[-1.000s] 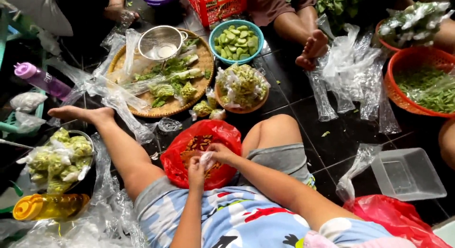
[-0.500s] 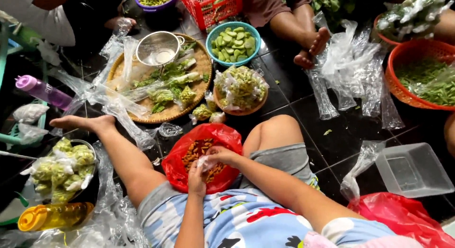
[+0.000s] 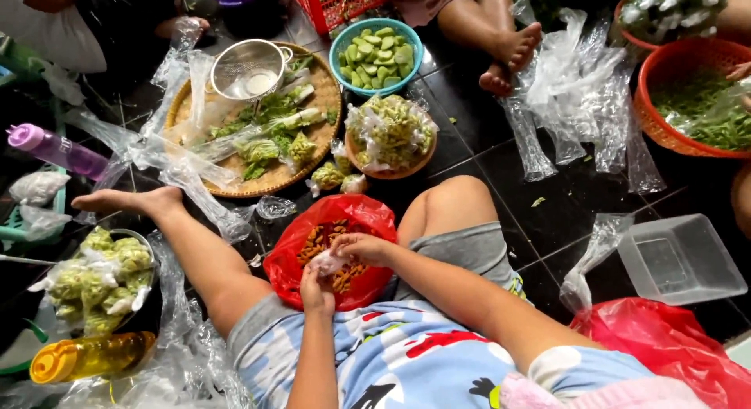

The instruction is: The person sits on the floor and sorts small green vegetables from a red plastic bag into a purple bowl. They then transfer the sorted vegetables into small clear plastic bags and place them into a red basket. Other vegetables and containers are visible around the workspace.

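Observation:
I sit on a dark tiled floor with a red plastic bag [image 3: 364, 217] open between my legs, holding several small orange-brown pieces [image 3: 317, 238]. Both hands meet over it. My left hand [image 3: 315, 288] and my right hand [image 3: 361, 247] pinch a small clear plastic bag [image 3: 328, 262] between them, just above the orange pieces. My left leg stretches out to the left and my right knee is bent up beside the red bag.
A woven tray [image 3: 322, 84] with bagged greens and a metal bowl [image 3: 249, 67], a teal bowl of green slices [image 3: 378, 55], a brown bowl of bagged greens [image 3: 389, 135]. Clear box [image 3: 679, 259], orange basket [image 3: 688, 104], another person's feet [image 3: 512, 57], purple bottle [image 3: 55, 149], yellow bottle [image 3: 90, 356].
The hands stay over the red bag, fingers shifting slightly on the small clear bag. The view has drifted a little downward.

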